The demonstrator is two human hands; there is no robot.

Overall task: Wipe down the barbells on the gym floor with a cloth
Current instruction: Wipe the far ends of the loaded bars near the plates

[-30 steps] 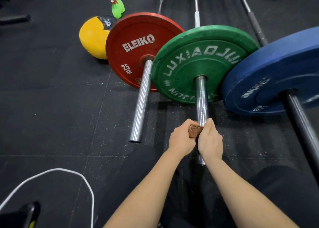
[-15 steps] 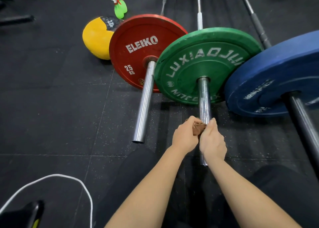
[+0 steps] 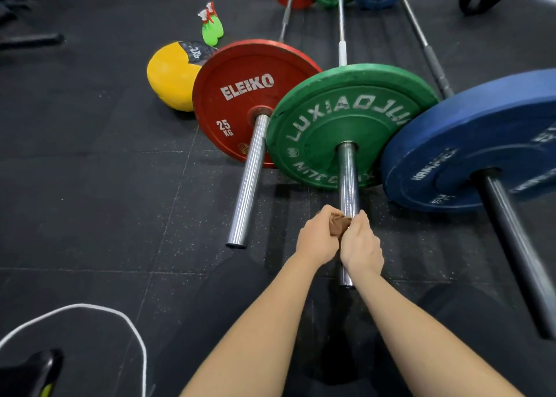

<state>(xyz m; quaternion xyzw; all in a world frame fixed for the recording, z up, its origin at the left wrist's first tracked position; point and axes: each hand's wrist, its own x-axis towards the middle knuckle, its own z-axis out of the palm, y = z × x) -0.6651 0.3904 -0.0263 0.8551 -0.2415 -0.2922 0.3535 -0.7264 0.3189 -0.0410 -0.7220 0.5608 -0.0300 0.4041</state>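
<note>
- Brown cloth (image 3: 340,224): where is it?
- On the chrome sleeve (image 3: 348,180) of the middle barbell (image 3: 341,20), roughly midway between the green plate (image 3: 340,117) and the sleeve's free end. It is pinched from both sides by the left hand (image 3: 317,240) and the right hand (image 3: 361,246), with the fingers (image 3: 363,220) curled tight on it. Whether it is wrapped fully underneath cannot be seen.
- Why two hands?
- Judged: the cloth is pulled snug round a round bar so that more of the girth is rubbed per pass. With one hand it would likely slip off.
- And the bar's height?
- The sleeve is carried off the floor (image 3: 90,186) by its plate, so room is given beneath for cloth and fingertips.
- Room for moving?
- Forward travel is stopped by the green plate's face, and bare sleeve shows on that side. Toward the person the sleeve end is near, just past the wrists, so the cloth could be dragged off there. On the left side the left barbell (image 3: 249,183), with the red plate (image 3: 240,96), lies near but apart. The black sleeve (image 3: 517,246) under the blue plate (image 3: 481,132) is well apart.
- Clutter?
- A yellow ball (image 3: 171,75) is beside the red plate and a white cord (image 3: 132,327) is at lower left. Neither is judged to be in the way.
</note>
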